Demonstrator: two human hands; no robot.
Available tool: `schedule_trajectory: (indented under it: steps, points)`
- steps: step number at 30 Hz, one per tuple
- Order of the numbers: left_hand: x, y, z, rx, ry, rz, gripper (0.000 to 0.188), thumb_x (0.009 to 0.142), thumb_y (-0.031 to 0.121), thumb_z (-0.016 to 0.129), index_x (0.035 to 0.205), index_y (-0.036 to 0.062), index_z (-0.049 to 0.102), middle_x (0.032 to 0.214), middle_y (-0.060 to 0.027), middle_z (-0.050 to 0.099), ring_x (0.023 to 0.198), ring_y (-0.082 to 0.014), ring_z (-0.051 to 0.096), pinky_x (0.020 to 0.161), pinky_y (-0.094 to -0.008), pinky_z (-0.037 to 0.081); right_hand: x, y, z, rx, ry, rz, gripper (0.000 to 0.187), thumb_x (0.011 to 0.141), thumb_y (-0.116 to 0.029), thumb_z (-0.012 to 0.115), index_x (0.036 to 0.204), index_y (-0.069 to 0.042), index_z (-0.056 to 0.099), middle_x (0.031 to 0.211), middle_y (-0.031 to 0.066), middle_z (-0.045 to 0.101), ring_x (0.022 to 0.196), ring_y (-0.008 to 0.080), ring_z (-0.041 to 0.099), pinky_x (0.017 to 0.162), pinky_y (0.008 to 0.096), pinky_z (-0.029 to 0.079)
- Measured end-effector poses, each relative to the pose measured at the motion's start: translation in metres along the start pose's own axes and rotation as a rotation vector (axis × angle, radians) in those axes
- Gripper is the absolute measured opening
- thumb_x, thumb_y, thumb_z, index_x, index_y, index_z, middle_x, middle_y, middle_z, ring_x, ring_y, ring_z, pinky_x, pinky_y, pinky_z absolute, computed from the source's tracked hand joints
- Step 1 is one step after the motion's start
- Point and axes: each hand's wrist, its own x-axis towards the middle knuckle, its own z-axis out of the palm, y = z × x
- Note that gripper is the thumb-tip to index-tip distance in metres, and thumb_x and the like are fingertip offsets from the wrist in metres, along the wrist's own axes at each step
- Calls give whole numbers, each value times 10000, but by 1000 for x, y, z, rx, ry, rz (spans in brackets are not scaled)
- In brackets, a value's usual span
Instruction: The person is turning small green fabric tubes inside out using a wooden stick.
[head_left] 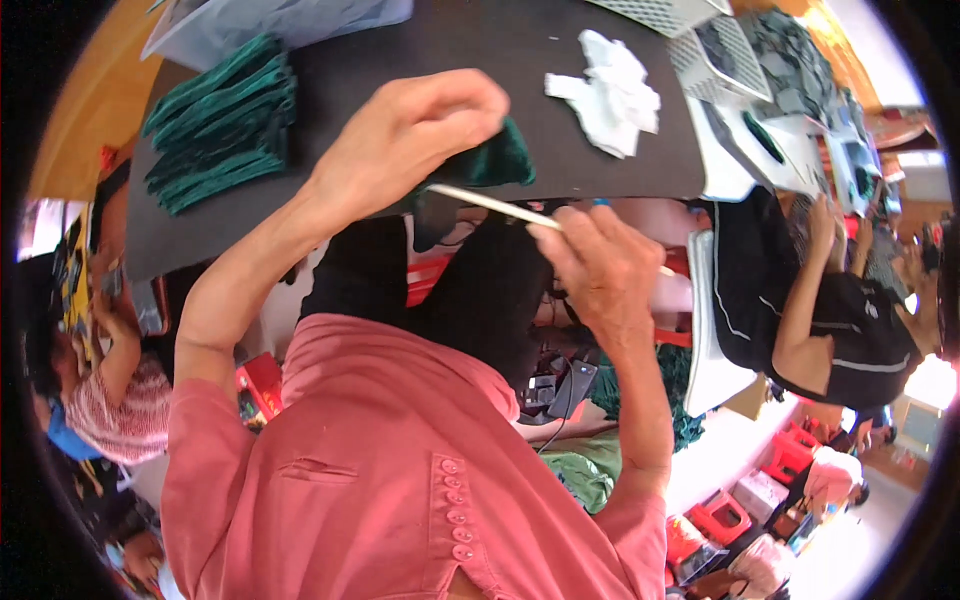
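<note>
Over the near edge of the dark table, my left hand is closed on a dark green velvet piece, its fingers curled and the cloth hanging below them. My right hand grips a thin pale stick lower and to the right. The stick points up and left, its tip just under the velvet; I cannot tell whether the two touch. Something blue shows at a right-hand finger. Left of my left hand lies a stack of folded green velvet pieces. A crumpled white cloth bundle rests to the right.
A clear plastic bin stands at the table's far left. White perforated baskets and a heap of grey cloth are at the far right. A person in black sits close on my right, another person on my left.
</note>
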Motion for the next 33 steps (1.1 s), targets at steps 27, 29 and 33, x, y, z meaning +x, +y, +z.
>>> schedule_trajectory:
  steps: [27, 29, 33]
  points:
    - [30, -27, -2, -856, -58, -199, 258, 919, 127, 472, 1134, -5, 521, 990, -186, 597, 922, -242, 608, 828, -344, 505, 2, 24, -3, 96, 76, 128, 143, 718, -95, 736, 787, -40, 623, 566, 48, 452, 459, 156, 433, 428, 286, 343]
    - [31, -27, -1, -861, -33, -208, 260, 920, 124, 471, 1136, -11, 519, 998, -188, 595, 930, -248, 608, 833, -346, 507, 3, 24, -4, 17, 33, 59, 140, 726, -99, 735, 787, -40, 623, 570, 55, 460, 459, 155, 434, 428, 283, 342]
    - [36, -28, 4, -857, -32, -151, 267, 923, 119, 460, 1143, -21, 517, 1022, -178, 597, 938, -245, 610, 842, -340, 506, 7, 19, -5, 31, -1, 97, 131, 737, -95, 729, 807, -39, 634, 587, 45, 493, 473, 108, 428, 438, 271, 342]
